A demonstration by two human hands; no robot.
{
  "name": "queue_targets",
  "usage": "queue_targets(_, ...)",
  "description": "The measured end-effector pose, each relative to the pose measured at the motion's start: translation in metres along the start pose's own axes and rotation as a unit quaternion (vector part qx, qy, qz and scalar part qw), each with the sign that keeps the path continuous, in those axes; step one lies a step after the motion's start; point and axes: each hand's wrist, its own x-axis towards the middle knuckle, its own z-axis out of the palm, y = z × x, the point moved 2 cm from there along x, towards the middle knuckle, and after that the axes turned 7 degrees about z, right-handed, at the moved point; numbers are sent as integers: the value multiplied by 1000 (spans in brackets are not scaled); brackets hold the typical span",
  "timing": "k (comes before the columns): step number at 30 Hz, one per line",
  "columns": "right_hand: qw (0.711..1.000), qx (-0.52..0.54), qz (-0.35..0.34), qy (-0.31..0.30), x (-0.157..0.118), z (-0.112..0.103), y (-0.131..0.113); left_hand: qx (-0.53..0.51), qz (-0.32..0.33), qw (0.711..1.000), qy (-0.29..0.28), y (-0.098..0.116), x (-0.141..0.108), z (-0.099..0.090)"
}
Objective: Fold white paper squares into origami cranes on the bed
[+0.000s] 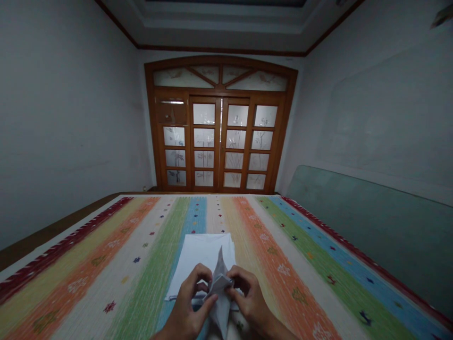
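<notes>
A folded piece of white paper (220, 302), with one long point standing up and another pointing down, is held between both hands at the bottom centre. My left hand (193, 300) pinches its left side between thumb and fingers. On the right side, my right hand (247, 293) grips a small flap near the middle fold. Behind and beneath the folded piece lies a stack of white paper sheets (198, 255) on the striped cloth.
The striped, patterned cloth (141, 264) covers the table in front of me. A pale green panel (354, 208) stands along the right side. Beyond the table's far edge are wooden doors (220, 141) with glass panes, between grey-white walls.
</notes>
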Motion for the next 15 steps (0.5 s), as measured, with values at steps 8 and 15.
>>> queue_targets(8,1000,-6,0,20,2,-2,8,24,-51,998,39,-5,1,-3)
queue_targets(15,998,-41,-15,42,3,-2,11,-47,-123,990,52,-9,5,-1)
